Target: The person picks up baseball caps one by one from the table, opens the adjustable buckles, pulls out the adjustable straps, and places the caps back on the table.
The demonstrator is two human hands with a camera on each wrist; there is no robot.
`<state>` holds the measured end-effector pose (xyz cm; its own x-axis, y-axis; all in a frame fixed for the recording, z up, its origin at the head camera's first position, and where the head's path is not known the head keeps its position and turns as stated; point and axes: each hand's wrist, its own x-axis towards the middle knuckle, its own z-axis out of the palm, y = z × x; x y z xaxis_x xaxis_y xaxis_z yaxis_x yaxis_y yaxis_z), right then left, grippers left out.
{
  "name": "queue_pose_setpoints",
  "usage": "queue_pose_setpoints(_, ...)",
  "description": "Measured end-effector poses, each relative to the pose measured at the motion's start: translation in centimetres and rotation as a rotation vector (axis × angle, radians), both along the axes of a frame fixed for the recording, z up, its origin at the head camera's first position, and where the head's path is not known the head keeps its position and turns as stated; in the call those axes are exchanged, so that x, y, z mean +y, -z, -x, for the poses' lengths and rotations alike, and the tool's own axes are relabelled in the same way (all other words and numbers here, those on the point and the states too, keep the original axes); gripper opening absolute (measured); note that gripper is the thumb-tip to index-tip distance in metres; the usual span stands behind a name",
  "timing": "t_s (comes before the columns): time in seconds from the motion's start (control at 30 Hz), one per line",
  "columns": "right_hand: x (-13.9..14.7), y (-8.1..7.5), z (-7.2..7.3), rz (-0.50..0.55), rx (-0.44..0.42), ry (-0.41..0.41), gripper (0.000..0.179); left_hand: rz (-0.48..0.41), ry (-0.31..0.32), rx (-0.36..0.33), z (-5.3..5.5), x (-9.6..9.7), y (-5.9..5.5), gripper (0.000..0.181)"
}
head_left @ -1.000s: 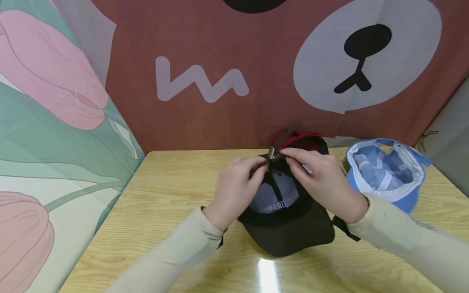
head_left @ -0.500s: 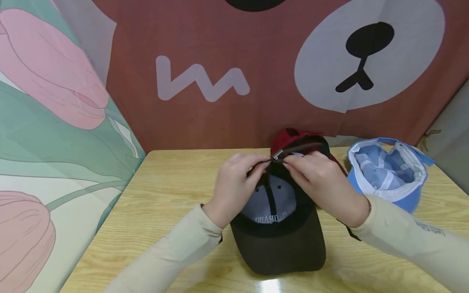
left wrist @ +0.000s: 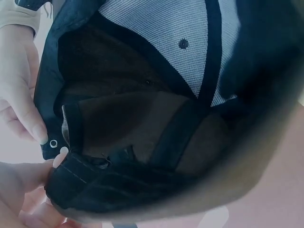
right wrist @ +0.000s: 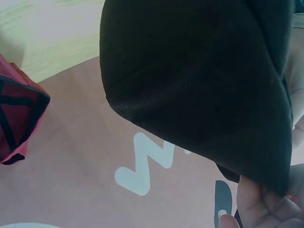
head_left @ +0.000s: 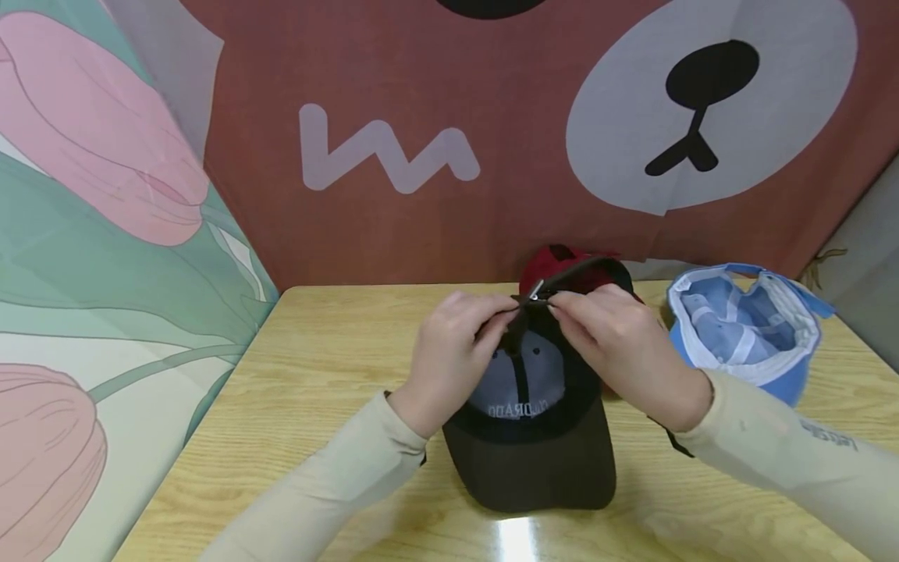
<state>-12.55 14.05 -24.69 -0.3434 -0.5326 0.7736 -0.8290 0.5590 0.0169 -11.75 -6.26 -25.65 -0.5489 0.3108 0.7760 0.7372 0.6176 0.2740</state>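
A black baseball cap [head_left: 534, 472] is held up between both hands in the head view, its brim toward the person and its grey lining with mirrored lettering showing. My left hand [head_left: 449, 359] pinches the left side of the rear opening. From the other side my right hand [head_left: 628, 351] pinches the strap at a small metal buckle [head_left: 537, 289]. The loose end of the strap [head_left: 579, 272] sticks out to the right past the buckle. Close up in the left wrist view, a metal eyelet [left wrist: 53, 143] shows by the fingertips. The cap's outside [right wrist: 199, 85] fills much of the right wrist view.
Behind the black cap sits a red cap [head_left: 544, 269], partly hidden. A blue cap [head_left: 783, 384] lies upturned at the right of the wooden table [head_left: 337, 359]. A printed cloth [head_left: 393, 242] hangs along the table's back edge.
The black cap first swung down and left, its brim coming toward the person, then rose slightly. The strap's loose end tipped over to the right. Both hands kept their pinch.
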Motion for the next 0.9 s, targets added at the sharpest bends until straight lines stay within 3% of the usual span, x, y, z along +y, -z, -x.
queue_pose_setpoints(0.4,0.26,0.07,0.05,0.016,-0.017,-0.001,0.033,-0.03,0.0,-0.007,0.0,0.01,0.26,0.012)
queue_pose_setpoints(0.5,0.25,0.16,0.1,0.01,-0.011,-0.01,0.017,-0.037,-0.012,0.002,0.05,-0.01,0.26,0.012)
queue_pose_setpoints(0.53,0.23,0.17,0.11,0.011,-0.009,-0.012,0.017,-0.039,-0.018,0.005,0.08,-0.03,0.26,0.012)
queue_pose_setpoints(0.67,0.07,0.21,0.15,0.019,0.008,-0.025,0.047,-0.034,-0.04,0.017,0.11,-0.12,0.18,0.011)
queue_pose_setpoints(0.9,0.0,0.26,0.07,0.012,0.031,-0.008,0.049,-0.002,-0.044,0.021,-0.01,-0.14,0.2,0.011)
